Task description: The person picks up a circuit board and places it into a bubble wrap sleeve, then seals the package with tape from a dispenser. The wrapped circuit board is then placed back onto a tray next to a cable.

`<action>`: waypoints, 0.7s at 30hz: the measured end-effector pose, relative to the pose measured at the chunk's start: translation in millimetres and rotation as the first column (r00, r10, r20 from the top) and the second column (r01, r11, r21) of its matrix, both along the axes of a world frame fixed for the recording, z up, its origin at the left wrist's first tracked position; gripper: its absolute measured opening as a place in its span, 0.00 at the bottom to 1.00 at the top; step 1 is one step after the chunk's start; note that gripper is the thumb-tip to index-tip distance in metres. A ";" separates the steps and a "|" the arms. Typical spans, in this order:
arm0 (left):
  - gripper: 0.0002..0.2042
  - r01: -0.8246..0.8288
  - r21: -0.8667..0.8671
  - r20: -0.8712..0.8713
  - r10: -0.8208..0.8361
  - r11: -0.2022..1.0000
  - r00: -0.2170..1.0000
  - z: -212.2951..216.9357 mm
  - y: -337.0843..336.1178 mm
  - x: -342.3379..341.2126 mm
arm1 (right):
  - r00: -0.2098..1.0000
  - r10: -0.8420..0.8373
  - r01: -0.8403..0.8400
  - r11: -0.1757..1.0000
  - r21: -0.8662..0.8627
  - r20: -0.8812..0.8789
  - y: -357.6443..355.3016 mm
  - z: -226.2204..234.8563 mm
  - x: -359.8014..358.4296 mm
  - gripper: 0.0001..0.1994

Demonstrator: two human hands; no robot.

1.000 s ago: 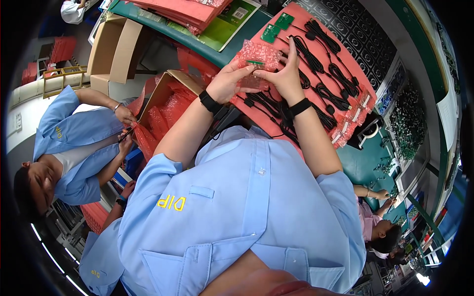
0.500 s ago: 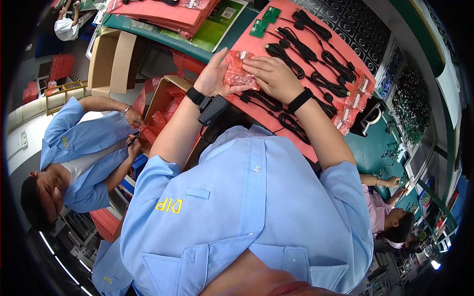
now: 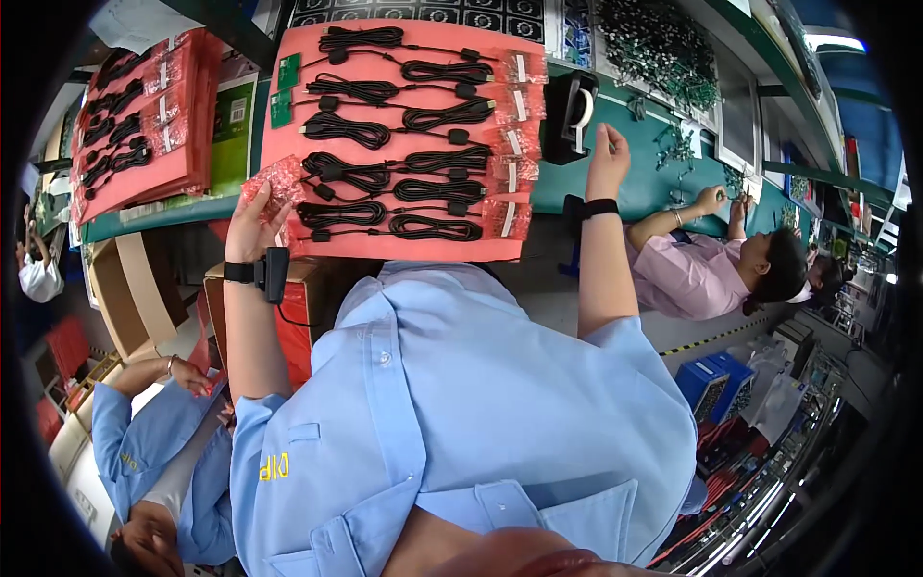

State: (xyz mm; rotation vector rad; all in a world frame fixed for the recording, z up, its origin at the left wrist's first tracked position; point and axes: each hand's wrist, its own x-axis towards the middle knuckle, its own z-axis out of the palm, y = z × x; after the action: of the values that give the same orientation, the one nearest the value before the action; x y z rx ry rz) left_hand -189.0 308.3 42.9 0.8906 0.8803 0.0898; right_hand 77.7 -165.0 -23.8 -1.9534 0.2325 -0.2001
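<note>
Your left hand is raised from a bent elbow at the left edge of the pink tray, palm toward the tray, and its fingers are clamped on a small red bubble-wrap bag. That bag sits at the tray's lower left corner, touching the tray's edge. A black wrist strap with a cord circles that wrist.

Your right hand is stretched well out to the right, forearm upright in the picture, over the green bench. Its fingers are loosely curled and slightly apart, holding nothing you can make out, and they hover just beside a black stand with a white loop on it. A black band circles that wrist.

The pink tray holds rows of coiled black cables, each laid crosswise, with small red bags lined along its right side and two green circuit boards at its upper left. A second red tray farther left carries more black cables. Below it stands an open cardboard box; whether anything is inside cannot be told. A heap of small dark parts lies on the bench at the upper right.

A person in a pink shirt works at the right, and another in blue sits at the lower left.
</note>
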 end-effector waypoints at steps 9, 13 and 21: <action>0.09 0.023 -0.036 0.003 -0.023 0.999 1.000 -10.4 1.9 -0.1 | 0.822 0.237 -0.127 0.963 0.238 -0.518 -48.0 -62.1 28.7 0.16; 0.09 0.048 -0.075 -0.056 -0.053 0.996 0.997 0.1 -4.4 -2.5 | 0.849 0.125 0.228 0.790 0.570 -0.513 -55.1 -69.4 -2.3 0.10; 0.12 0.085 -0.053 -0.061 -0.089 0.995 0.994 0.7 -10.3 -7.2 | 0.953 0.303 -0.294 0.901 -0.320 -0.022 -80.4 -118.1 -19.1 0.09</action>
State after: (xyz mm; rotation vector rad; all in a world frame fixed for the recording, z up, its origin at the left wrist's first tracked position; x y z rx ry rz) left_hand -196.2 298.0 43.6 0.8878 0.8977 -0.0360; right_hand 58.6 -245.4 -141.9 -2.2775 -0.1311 -0.0652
